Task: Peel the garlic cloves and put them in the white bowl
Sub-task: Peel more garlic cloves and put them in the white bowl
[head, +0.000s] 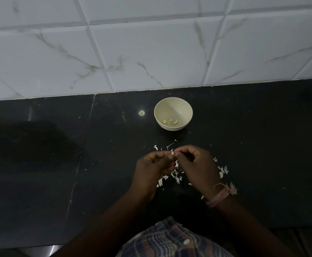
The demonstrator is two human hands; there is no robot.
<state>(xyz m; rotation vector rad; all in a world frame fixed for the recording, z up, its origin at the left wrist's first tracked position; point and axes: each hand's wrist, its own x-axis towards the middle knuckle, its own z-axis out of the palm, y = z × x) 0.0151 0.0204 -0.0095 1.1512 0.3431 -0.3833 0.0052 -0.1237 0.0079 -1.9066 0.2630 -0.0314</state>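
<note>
Both your left hand (156, 165) and right hand (194, 162) pinch one small, papery-skinned garlic clove (173, 153) between fingertips; the round white bowl (173, 113) of peeled cloves sits straight beyond it, roughly equally near both hands.

Dim light — glossy black stone counter (40, 164) against a wall of white marble-veined tiles (142, 52).

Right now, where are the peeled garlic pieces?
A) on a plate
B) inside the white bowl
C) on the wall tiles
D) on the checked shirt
B: a few pale peeled garlic pieces lie at the bottom of the white bowl, which stands on the dark counter beyond both hands.
</note>
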